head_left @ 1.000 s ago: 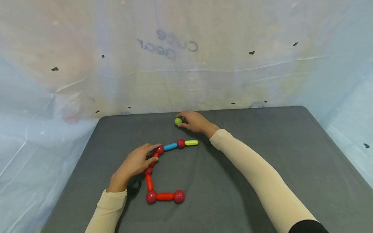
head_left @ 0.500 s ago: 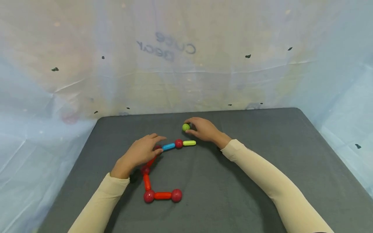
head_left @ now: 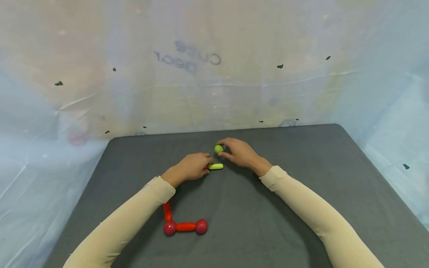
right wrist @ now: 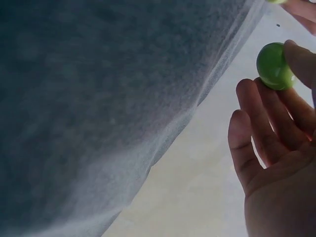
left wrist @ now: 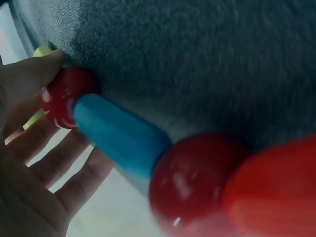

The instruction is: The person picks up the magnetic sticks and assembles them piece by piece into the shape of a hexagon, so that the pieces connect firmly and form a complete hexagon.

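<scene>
My left hand [head_left: 192, 166] reaches over the upper end of a toy chain of balls and rods. Its thumb and fingers grip a red ball [left wrist: 69, 96], from which a yellow-green rod [head_left: 216, 166] sticks out to the right. A blue rod [left wrist: 121, 136] joins that ball to another red ball [left wrist: 190, 182] and a red rod [left wrist: 281, 192]; in the head view the hand and sleeve hide these. Just beyond the yellow-green rod's end, my right hand [head_left: 242, 153] pinches a green ball [right wrist: 272, 66] between thumb and fingertips.
The chain's near end shows a slanting red rod [head_left: 167, 211], a corner ball [head_left: 169, 227], a level red rod [head_left: 185, 227] and an end ball [head_left: 201, 226]. All of it lies on a dark grey tabletop [head_left: 268, 230]. A translucent plastic sheet [head_left: 244, 100] hangs behind the table.
My left hand has slid right along the chain, from the bend to the red ball beside the yellow-green rod. My right hand has brought the green ball nearer and rightward, close to that rod.
</scene>
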The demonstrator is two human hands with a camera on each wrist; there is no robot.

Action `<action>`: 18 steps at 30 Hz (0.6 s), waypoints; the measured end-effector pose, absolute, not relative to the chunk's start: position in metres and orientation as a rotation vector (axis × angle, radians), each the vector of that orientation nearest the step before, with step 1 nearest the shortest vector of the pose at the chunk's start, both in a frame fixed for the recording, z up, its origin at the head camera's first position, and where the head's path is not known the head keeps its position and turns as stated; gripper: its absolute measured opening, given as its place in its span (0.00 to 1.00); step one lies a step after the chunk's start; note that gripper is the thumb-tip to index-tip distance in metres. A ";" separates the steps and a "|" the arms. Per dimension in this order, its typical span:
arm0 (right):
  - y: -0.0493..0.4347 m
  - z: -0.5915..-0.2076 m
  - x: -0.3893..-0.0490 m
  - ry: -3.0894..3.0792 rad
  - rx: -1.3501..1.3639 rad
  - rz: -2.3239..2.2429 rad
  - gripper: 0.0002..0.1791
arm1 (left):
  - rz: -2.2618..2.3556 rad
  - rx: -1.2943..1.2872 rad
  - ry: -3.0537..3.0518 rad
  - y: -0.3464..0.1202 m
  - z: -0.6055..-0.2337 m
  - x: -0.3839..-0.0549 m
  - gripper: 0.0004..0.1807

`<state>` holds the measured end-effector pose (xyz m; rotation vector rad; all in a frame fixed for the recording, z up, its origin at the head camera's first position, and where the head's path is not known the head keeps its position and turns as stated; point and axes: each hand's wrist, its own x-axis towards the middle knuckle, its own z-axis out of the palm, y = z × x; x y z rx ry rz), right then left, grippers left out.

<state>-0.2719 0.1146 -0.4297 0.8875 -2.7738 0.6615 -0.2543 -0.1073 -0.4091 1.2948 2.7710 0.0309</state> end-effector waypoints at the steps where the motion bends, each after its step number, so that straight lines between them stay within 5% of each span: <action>1: 0.115 -0.430 -0.271 -2.768 0.886 0.653 0.24 | 0.058 1.271 2.768 -0.108 -0.410 -0.255 0.16; 18: 0.127 -0.426 -0.242 -2.753 0.902 0.613 0.23 | 0.508 1.137 2.870 -0.123 -0.432 -0.261 0.13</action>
